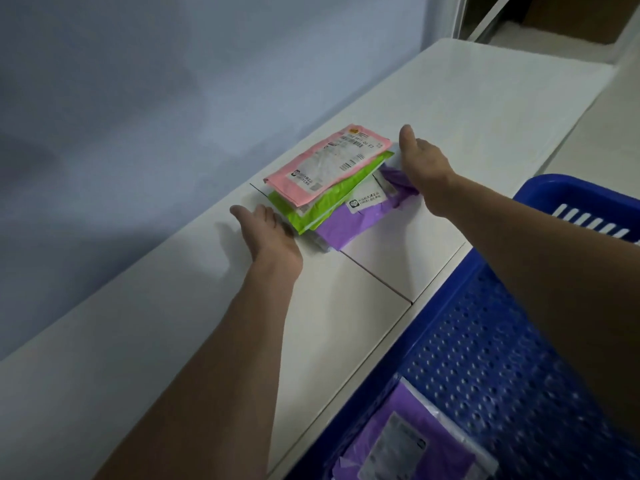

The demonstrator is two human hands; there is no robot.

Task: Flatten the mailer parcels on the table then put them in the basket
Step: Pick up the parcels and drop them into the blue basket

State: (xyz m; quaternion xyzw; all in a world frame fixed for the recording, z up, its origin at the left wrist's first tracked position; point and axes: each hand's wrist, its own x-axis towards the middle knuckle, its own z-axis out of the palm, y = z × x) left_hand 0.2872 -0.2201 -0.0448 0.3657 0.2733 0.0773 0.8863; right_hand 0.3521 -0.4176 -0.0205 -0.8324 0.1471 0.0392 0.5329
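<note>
Nearest, one purple mailer [408,445] lies in the blue basket [485,323]; farther out on the counter [346,306] a stack of mailers [329,188] sits between left hand [266,233] and right hand [422,161], fingers straight, gripping nothing yet — likely light, slick, floppy — best pinched at opposite edges.

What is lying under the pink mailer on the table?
A green mailer lies directly under the pink mailer, and a purple mailer under both. Whether anything more lies beneath is covered.
</note>
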